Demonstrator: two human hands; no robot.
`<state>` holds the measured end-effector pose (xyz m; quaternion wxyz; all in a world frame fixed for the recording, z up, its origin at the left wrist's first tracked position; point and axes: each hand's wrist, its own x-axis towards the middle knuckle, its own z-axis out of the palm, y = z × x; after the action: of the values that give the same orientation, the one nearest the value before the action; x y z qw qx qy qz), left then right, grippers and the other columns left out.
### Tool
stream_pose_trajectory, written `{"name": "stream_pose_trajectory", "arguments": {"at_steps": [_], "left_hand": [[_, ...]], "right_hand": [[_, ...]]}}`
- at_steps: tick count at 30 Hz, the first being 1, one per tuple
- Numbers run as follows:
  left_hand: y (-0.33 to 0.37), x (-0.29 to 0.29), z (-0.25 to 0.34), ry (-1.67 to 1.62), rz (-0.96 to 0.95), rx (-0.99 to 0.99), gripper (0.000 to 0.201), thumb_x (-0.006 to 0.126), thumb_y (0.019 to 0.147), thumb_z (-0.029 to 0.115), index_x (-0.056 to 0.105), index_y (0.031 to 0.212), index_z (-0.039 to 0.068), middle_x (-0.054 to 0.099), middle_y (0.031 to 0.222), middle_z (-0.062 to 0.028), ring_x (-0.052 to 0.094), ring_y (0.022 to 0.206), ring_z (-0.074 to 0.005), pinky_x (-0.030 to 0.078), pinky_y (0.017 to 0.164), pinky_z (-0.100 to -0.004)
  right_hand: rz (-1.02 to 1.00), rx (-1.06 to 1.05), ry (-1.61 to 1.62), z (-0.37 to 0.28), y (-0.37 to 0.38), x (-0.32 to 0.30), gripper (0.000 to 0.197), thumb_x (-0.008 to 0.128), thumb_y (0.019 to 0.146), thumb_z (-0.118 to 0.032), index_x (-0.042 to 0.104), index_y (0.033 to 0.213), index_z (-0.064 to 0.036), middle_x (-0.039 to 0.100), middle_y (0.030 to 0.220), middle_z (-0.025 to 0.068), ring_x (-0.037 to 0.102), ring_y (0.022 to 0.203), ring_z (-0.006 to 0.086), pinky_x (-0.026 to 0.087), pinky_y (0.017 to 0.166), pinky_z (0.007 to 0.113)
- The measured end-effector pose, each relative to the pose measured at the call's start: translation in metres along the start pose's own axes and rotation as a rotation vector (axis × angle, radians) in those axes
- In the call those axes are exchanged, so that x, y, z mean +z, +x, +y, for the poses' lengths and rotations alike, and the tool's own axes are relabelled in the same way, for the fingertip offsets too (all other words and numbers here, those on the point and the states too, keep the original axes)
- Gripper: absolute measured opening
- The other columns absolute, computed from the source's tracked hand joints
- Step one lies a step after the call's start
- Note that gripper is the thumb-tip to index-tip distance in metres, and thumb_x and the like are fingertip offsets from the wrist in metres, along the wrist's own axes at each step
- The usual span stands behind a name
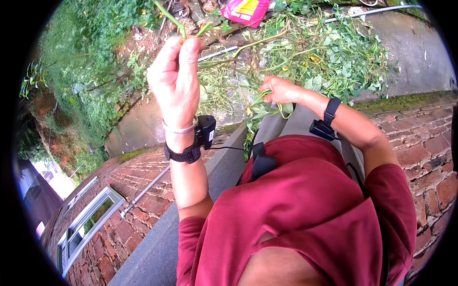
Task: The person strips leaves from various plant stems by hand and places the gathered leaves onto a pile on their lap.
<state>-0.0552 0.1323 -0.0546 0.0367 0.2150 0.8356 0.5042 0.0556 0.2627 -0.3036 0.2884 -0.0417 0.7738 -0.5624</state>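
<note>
Stem (170, 19), light green, slim (slightly bent), pinched in left hand (177, 76)

We can make out no lettering: the pink bag (234, 13) shows a yellow patch (248, 7), and the white mark (211, 135) on the black wrist device (205, 125) is too small to read.

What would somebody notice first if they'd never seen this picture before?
Probably the big dark-red shirt filling the lower middle. Next, perhaps, the left hand, raised at upper left, pinching a green stem. The bright pink bag at the top edge stands out too, near the heap of green vines.
</note>
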Motion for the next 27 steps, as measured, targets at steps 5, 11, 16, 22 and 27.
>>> {"name": "stream_pose_trajectory", "arguments": {"at_steps": [5,11,16,22,27], "left_hand": [[-0.055,0.025,-0.094,0.043,-0.353,-0.154,0.015,0.066,0.092,0.012,0.059,0.087,0.0,0.062,0.077,-0.0067,0.057,0.068,-0.0152,0.047,0.065,-0.0286],[-0.081,0.034,-0.117,-0.048,-0.65,-0.632,0.02,0.062,0.097,0.02,0.066,0.088,0.002,0.058,0.065,-0.0016,0.053,0.063,-0.0076,0.043,0.057,-0.0266],[-0.079,0.03,-0.112,0.007,-0.701,-0.351,0.024,0.074,0.087,0.025,0.07,0.079,0.003,0.057,0.059,-0.0011,0.05,0.056,-0.009,0.041,0.055,-0.0275],[-0.066,0.029,-0.104,0.085,-0.644,-0.426,0.02,0.073,0.089,0.021,0.071,0.083,0.002,0.057,0.066,0.005,0.046,0.063,-0.0036,0.04,0.057,-0.0236],[-0.058,0.032,-0.108,0.001,-0.539,-0.366,0.025,0.073,0.089,0.025,0.07,0.078,0.002,0.051,0.055,0.0,0.043,0.053,-0.0071,0.038,0.05,-0.0284]], "right_hand": [[0.07,-0.229,-0.072,-0.077,-0.045,-0.017,0.025,0.069,0.081,-0.009,0.062,0.106,-0.0073,0.062,0.103,0.0139,0.058,0.1,0.0345,0.046,0.084,0.046],[0.233,-0.299,-0.07,-0.053,-0.043,-0.046,0.021,0.069,0.08,-0.01,0.067,0.1,-0.0031,0.068,0.086,0.0166,0.065,0.077,0.0289,0.048,0.069,0.039],[-0.172,-0.154,0.449,-0.028,-0.062,-0.058,0.017,0.061,0.087,-0.01,0.068,0.1,0.0006,0.068,0.086,0.0035,0.06,0.075,0.011,0.048,0.069,0.028],[-0.129,0.071,0.585,-0.04,-0.058,-0.071,0.02,0.058,0.094,-0.023,0.068,0.093,-0.0053,0.07,0.082,0.0014,0.058,0.071,0.0056,0.04,0.058,0.024],[-0.119,0.016,0.838,-0.041,-0.051,-0.081,0.025,0.062,0.093,-0.028,0.066,0.096,-0.0037,0.07,0.081,0.005,0.064,0.067,0.0088,0.031,0.047,0.017]]}}
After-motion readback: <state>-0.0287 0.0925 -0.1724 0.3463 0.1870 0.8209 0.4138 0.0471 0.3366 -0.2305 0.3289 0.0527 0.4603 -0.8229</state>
